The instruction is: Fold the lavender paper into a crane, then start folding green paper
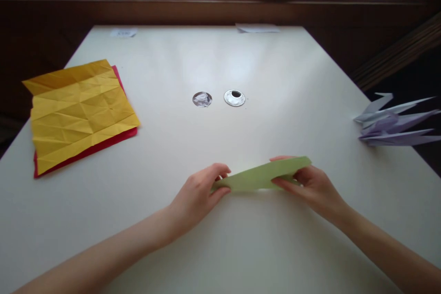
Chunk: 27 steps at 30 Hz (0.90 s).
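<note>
A folded sheet of light green paper [253, 177] is held between my two hands, just above the white table near its front. My left hand [201, 193] pinches the paper's narrow left end between thumb and fingers. At the wider right end, my right hand [312, 188] grips it with the thumb in front and fingers partly hidden behind. The paper slants upward to the right, and its far side is out of sight.
Creased yellow paper [82, 110] lies over red paper [126, 138] at the left. White and purple origami cranes [389, 124] stand at the right edge. Two round holes, one stuffed with crumpled material [202, 99] and one with a metal ring [234, 98], sit mid-table [165, 64].
</note>
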Each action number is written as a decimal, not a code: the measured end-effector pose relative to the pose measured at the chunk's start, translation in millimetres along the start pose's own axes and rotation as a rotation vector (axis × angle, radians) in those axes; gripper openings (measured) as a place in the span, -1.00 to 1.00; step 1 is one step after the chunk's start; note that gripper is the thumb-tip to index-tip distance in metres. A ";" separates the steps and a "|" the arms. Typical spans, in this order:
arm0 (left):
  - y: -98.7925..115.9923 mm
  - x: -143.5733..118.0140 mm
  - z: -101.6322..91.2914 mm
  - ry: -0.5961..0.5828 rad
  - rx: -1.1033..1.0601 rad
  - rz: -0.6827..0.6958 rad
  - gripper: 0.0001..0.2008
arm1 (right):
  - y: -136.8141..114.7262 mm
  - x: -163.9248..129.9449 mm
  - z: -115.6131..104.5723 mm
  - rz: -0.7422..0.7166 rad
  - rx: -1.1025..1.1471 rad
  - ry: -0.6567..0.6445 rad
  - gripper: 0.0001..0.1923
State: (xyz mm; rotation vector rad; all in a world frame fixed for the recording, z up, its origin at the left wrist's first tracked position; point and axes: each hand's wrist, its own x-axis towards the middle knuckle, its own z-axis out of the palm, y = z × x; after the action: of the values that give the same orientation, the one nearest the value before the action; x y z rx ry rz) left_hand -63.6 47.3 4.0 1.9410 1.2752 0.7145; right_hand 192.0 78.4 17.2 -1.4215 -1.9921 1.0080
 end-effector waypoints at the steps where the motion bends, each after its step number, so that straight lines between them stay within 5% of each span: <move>1: -2.0 2.8 -1.1 0.025 0.030 0.004 -0.79 | 0.2 2.0 0.3 0.051 0.016 -0.003 -0.66; 5: -9.6 12.9 -4.2 0.048 0.126 0.059 -0.81 | 5.0 12.3 -5.0 0.077 -0.267 0.109 -0.42; 8: -11.5 19.6 -6.4 0.044 0.136 0.037 -0.82 | 4.3 22.6 -12.5 -0.077 -0.406 0.250 -0.22; 11: -11.4 26.9 -9.3 0.017 0.128 -0.010 -0.84 | -8.6 32.2 -14.5 -0.240 -0.412 0.348 -0.27; 15: -11.6 35.6 -12.0 0.012 0.122 -0.061 -0.85 | -36.9 39.9 -4.8 -0.531 -0.418 0.204 -0.66; 17: -12.2 39.0 -12.4 0.027 0.135 -0.079 -0.85 | -48.5 42.8 0.7 -0.610 -0.411 0.236 -0.76; 21: -13.2 44.4 -11.8 0.056 0.155 -0.073 -0.85 | -54.2 52.1 9.0 -0.644 -0.433 0.307 -0.78; 27: -14.4 46.6 -12.7 0.083 0.127 -0.070 -0.87 | -17.6 72.5 30.8 -0.593 -0.366 -0.076 -0.65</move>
State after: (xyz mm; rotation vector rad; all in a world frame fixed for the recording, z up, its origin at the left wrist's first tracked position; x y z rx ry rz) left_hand -64.1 97.8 3.5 1.9743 1.4633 0.6996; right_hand 134.5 134.6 10.4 -0.8512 -2.5264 0.4545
